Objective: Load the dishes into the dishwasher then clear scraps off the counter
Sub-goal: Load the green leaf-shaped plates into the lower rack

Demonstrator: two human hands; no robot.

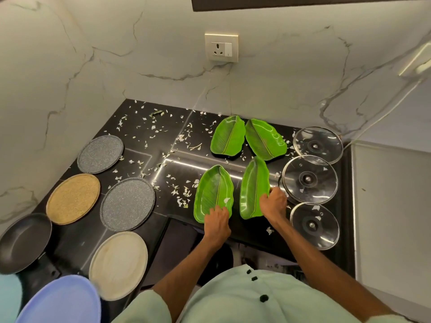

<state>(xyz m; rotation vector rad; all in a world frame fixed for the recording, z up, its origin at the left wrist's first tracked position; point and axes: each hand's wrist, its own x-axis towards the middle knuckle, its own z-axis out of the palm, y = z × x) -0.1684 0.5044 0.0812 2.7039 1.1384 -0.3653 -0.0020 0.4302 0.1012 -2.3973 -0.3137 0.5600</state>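
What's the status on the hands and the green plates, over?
Left hand grips near-left leaf plate. Right hand grips near-right leaf plate. Scraps litter counter.

The person wears a mint-green shirt [233, 299] with 3 black buttons [264, 298].

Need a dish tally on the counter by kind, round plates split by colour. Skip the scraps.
Green leaf-shaped plates: 4 (near two held, one by the left hand, one by the right hand)
Glass lids: 3
Grey speckled round plates: 2
Tan round plate: 1
Cream round plate: 1
Blue round plate: 1
Dark frying pan: 1
Total: 13
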